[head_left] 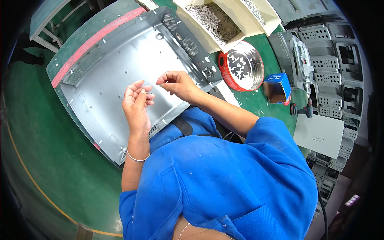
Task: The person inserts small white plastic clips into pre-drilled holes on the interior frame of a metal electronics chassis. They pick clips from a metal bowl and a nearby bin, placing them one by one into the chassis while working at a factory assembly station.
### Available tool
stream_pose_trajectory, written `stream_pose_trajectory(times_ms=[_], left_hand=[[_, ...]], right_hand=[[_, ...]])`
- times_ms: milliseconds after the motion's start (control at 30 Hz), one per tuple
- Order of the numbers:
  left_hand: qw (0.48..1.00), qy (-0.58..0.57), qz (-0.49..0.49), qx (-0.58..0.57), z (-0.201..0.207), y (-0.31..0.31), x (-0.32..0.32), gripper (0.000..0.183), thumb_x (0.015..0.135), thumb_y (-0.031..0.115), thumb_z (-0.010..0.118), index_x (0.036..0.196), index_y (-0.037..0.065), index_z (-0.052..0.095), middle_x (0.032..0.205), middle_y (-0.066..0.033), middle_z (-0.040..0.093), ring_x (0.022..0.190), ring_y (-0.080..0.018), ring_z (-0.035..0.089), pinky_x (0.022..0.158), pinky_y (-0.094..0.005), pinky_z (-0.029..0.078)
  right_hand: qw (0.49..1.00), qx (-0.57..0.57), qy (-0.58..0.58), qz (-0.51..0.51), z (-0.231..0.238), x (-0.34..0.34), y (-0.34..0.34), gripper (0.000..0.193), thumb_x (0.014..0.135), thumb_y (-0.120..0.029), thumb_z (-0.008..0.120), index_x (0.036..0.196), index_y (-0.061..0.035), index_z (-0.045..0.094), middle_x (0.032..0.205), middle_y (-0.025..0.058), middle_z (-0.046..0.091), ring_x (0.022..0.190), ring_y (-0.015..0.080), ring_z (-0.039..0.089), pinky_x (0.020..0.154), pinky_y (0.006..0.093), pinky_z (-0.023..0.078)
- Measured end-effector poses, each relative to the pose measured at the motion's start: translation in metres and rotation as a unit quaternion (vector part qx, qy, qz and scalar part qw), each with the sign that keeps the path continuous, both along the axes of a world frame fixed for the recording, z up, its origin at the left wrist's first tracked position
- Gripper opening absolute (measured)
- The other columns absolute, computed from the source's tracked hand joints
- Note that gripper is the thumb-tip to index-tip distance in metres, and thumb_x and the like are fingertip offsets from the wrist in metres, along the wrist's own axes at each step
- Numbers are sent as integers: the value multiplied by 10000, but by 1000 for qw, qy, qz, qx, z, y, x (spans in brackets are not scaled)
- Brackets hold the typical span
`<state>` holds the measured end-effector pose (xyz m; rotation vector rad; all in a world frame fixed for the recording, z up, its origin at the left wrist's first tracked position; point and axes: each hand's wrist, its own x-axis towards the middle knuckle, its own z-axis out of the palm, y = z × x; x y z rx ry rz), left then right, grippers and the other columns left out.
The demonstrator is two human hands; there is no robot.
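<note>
A large grey sheet-metal housing, open at the top, lies in front of me. Small white pieces stick out along its edges. Over its bare inner floor, my left hand is closed, thumb pressed to curled fingers. Just to its right, my right hand pinches thumb and forefinger together, the two hands slightly apart. Whatever either hand holds is too small to make out. Beyond the housing's right side sits a red-rimmed metal bowl with many small white pieces in it.
Cream bins of small parts stand at the far edge. Right of the bowl are an open blue box, a cordless drill and a pale flat panel. Perforated metal parts are stacked at far right. A red strip edges the green table.
</note>
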<state>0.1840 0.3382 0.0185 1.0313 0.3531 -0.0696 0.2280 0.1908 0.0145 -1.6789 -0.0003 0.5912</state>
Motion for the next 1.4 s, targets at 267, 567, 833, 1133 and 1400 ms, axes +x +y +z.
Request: stream_pose_trajectory(times_ms=[267, 567, 833, 1133, 1400], left_hand=[[1000, 6, 13, -13, 1, -1, -1, 166, 791, 24, 431, 950, 10, 476, 788, -67, 543, 598, -85, 505, 523, -183, 399], [1000, 14, -14, -15, -1, -3, 0, 155, 786, 34, 441, 934, 10, 485, 778, -62, 545, 599, -82, 507, 527, -185, 396], [1000, 6, -17, -13, -8, -5, 0, 150, 784, 25, 439, 923, 15, 494, 780, -70, 551, 578, -85, 515, 510, -173, 401], [999, 5, -27, 19, -9, -2, -2, 161, 769, 20, 439, 923, -1, 480, 789, -80, 549, 583, -91, 513, 515, -187, 404], [1000, -11, -18, 18, -6, -3, -3, 164, 762, 28, 437, 916, 6, 489, 787, -69, 555, 599, -88, 521, 524, -187, 404]], right_hand=[[941, 124, -106, -297, 34, 36, -99, 97, 781, -130, 548, 842, -60, 575, 694, 11, 558, 504, 59, 457, 462, 181, 378], [938, 12, 43, -344, -12, 20, -163, 87, 764, -46, 535, 844, -27, 562, 675, 13, 539, 515, 59, 463, 442, 169, 392], [944, 33, -178, -277, 24, 20, -109, 84, 759, -56, 541, 830, -27, 576, 655, 12, 543, 523, 58, 459, 481, 187, 385], [862, -394, -317, 24, -47, 71, -46, 150, 676, -41, 462, 733, -40, 602, 796, 177, 575, 773, 319, 556, 692, 393, 437], [868, -425, -255, -12, -74, 93, -62, 150, 632, -38, 489, 725, -29, 606, 732, 166, 587, 730, 303, 574, 682, 362, 445]])
